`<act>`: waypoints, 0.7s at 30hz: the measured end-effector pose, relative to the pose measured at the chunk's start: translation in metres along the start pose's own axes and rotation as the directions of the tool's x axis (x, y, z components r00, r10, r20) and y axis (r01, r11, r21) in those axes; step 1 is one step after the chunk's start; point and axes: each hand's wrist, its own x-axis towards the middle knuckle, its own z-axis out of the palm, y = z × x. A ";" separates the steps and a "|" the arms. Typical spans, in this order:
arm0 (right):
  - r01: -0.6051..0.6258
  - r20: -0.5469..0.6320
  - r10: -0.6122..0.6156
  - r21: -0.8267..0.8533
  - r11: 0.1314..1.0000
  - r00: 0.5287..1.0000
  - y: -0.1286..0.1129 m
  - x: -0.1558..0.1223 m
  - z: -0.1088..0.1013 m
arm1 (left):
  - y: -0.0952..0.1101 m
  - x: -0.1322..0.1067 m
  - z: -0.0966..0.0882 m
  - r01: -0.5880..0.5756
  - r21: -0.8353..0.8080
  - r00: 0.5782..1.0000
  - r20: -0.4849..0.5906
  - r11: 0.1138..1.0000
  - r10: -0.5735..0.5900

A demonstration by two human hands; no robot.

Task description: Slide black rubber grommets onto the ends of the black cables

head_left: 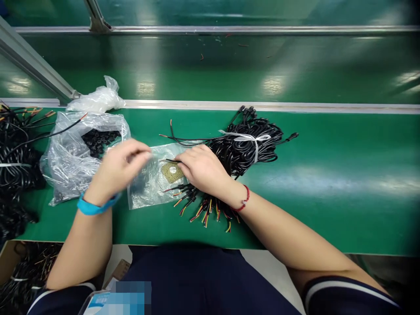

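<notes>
My left hand hovers over the green bench, smeared by motion, fingers drawn together beside a small clear plastic bag. My right hand rests on a bundle of black cables tied with a white strip, its fingers pinched on a thin black wire end over a small tan square piece. Cable ends with red, yellow and orange wires fan out below my right wrist.
A larger clear bag with small black parts lies at the left, a crumpled white bag behind it. More black cables pile at the far left. A metal rail borders the bench's far side.
</notes>
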 end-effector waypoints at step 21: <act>0.096 0.071 -0.087 -0.130 0.987 0.994 0.009 -0.034 0.009 | -0.092 0.012 -0.007 0.487 0.344 0.845 -0.416 0.803 -0.335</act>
